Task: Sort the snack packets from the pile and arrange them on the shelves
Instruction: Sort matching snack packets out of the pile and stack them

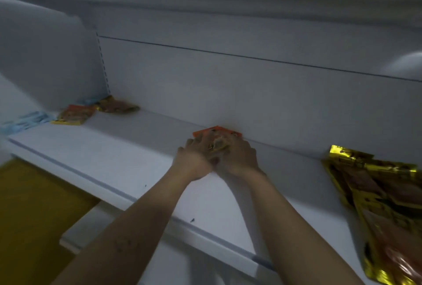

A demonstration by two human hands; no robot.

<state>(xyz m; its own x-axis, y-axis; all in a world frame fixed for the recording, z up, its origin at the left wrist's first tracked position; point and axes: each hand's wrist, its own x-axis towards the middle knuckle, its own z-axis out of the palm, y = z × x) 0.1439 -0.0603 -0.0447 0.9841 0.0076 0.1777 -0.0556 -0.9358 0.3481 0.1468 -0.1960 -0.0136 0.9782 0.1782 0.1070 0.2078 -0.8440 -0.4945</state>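
- Your left hand [194,159] and right hand [238,157] are on the flat orange foil snack packet [217,130] at the white metal shelf's [91,147] back edge (pinching or pressing: can't tell, blurred).
- Shiny gold foil packets [376,193] lie at the shelf's right end; pile unseen.

At frame centre the left hand [194,159] and right hand [237,155] lie side by side over an orange packet [217,131] against the back panel [251,93] of the white shelf [109,159]; blur hides the grip. More small packets [73,114] lie middle left, gold packets [383,205] lower right
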